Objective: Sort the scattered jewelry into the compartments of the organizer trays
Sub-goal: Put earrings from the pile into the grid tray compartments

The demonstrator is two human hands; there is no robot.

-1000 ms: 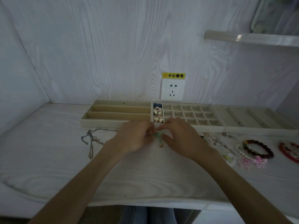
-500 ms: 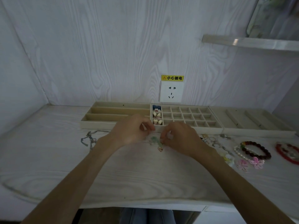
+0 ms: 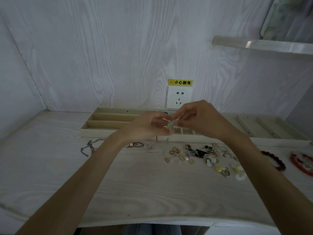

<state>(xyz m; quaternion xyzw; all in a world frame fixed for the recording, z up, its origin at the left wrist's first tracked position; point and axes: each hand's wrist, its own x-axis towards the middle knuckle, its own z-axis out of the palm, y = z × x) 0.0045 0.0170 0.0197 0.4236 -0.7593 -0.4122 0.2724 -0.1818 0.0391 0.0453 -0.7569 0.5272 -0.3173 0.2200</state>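
Both hands meet above the trays (image 3: 108, 123) lined along the back edge of the pale wood-grain counter (image 3: 135, 187). The left hand (image 3: 149, 127) and right hand (image 3: 201, 117) together pinch a small green earring (image 3: 170, 124). Loose jewelry (image 3: 194, 154) lies scattered mid-counter toward the right edge. A wall socket (image 3: 179, 97) sits behind.
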